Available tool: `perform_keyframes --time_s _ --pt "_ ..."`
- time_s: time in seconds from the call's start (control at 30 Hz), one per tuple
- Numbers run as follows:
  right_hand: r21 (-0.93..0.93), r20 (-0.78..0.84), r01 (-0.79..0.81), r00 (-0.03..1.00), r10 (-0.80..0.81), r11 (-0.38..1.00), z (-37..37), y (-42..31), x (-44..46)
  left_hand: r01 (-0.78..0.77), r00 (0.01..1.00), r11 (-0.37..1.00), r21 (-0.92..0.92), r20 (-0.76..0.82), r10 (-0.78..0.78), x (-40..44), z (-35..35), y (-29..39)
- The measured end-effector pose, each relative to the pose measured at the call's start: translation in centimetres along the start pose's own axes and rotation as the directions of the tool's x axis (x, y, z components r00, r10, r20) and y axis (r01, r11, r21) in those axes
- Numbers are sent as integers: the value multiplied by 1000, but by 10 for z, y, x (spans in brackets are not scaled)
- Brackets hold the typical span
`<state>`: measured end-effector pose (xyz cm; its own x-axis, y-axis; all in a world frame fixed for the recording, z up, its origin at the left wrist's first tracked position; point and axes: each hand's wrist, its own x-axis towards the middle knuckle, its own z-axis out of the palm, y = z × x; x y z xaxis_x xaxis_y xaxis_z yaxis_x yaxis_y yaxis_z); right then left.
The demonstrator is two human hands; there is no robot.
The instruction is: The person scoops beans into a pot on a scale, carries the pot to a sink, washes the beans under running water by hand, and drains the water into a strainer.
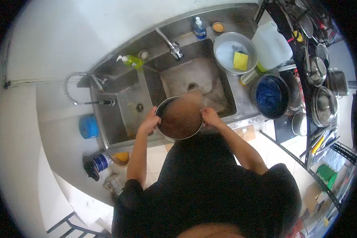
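Observation:
A round pan (177, 122) with a dark brown inside and a pale rim is held over the front edge of the right sink basin (174, 75). My left hand (150, 121) grips its left rim, thumb over the edge. On the opposite side my right hand (210, 118) is closed on the rim. A brownish blur crosses the pan's far right edge above the basin; I cannot make out what it is. What the pan holds, if anything, is unclear.
A faucet (174, 48) stands behind the basin. To the right are a metal bowl (223, 53) of suds with a yellow sponge (240, 61), a plastic jug (269, 45) and a black pot (265, 97). A rack (303, 59) of cookware borders the right side.

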<state>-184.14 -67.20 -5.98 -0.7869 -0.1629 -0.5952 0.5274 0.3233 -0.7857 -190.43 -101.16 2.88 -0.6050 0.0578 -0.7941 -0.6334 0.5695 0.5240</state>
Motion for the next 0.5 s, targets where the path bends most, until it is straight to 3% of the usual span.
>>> perform_keyframes --time_s 0.1,0.13,0.2,0.23,0.33,0.37,0.4,0.43,0.5 --pt "-43 49 -35 998 37 998 5 1 -14 71 997 997 -3 21 -71 -22 2 6" --pt "-74 35 -42 998 45 996 7 4 -19 29 1000 998 -47 1 -29 3 -3 -36" --pt "44 58 -76 996 74 996 19 28 -22 -75 997 991 111 40 71 -26 4 -13" --pt "63 35 -60 998 58 996 17 35 -25 29 1000 994 110 6 -29 -26 8 -13" --pt "-32 54 59 997 -57 998 7 31 -45 -94 990 993 68 108 86 -26 15 -19" --pt "-89 125 35 992 -24 995 -14 25 -45 67 994 998 -8 83 -66 -18 21 -20" --pt "-148 214 19 977 13 989 -28 18 -46 102 993 988 114 44 -108 -53 32 17" --pt "-207 311 17 949 49 978 -39 4 -51 74 994 991 108 69 -82 -44 33 10" --pt "-163 228 80 973 -41 983 -110 -58 -101 60 994 996 66 88 -65 -30 25 -9"
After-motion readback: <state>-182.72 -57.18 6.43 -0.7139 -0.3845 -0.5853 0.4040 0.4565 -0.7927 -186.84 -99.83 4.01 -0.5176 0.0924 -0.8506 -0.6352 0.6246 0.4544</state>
